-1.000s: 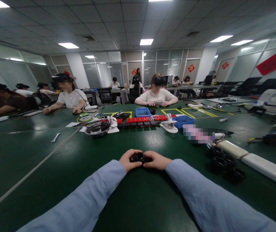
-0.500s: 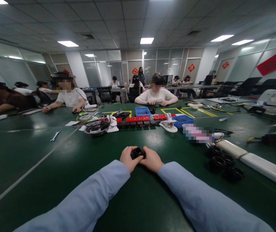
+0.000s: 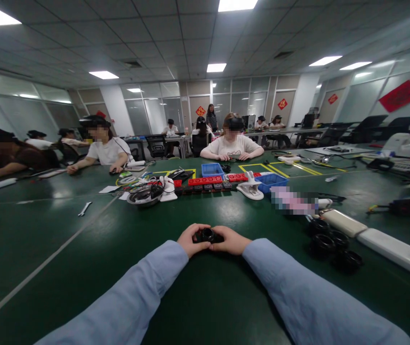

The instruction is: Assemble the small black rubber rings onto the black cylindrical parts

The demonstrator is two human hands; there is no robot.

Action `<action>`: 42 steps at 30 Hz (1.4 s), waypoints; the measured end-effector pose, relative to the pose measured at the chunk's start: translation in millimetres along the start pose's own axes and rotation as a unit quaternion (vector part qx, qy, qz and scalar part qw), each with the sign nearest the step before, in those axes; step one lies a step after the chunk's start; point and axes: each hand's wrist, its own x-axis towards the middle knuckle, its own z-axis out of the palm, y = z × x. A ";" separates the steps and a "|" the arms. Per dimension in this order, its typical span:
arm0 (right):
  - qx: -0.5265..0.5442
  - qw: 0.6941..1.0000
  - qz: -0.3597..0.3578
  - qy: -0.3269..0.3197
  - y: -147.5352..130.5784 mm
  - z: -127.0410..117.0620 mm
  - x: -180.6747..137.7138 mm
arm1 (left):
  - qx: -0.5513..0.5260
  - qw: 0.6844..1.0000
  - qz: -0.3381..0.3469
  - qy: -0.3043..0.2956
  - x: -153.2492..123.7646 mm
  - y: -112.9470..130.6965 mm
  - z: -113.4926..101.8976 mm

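Observation:
Between my two hands is a small black round part with a hollow centre (image 3: 208, 234), its opening facing up toward me. My left hand (image 3: 189, 240) is closed around its left side, thumb at the front edge. On the other side, my right hand (image 3: 232, 240) grips it too, and the two thumbs nearly meet in front. The fingers hide the part's outer edges, so I cannot tell its full shape. Several similar black round parts (image 3: 322, 244) lie in a group to the right of my right forearm.
The green tabletop (image 3: 125, 268) bears a small wrench (image 3: 85, 209) at left. Ahead are a metal bowl of cables (image 3: 143, 197), red socket strips (image 3: 206, 180), a white clamp (image 3: 251, 188) and blue bins (image 3: 272, 181). A long white bar (image 3: 395, 249) lies right. People sit opposite.
My hands and the black part have come slightly lower in the picture, and my right hand lies flatter, with its wrist further right. The camera has tilted up a little.

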 end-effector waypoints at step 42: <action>-0.065 0.991 0.045 0.105 -11.9 15.1 2.2 | 0.132 0.986 0.049 0.094 -4.1 8.7 8.4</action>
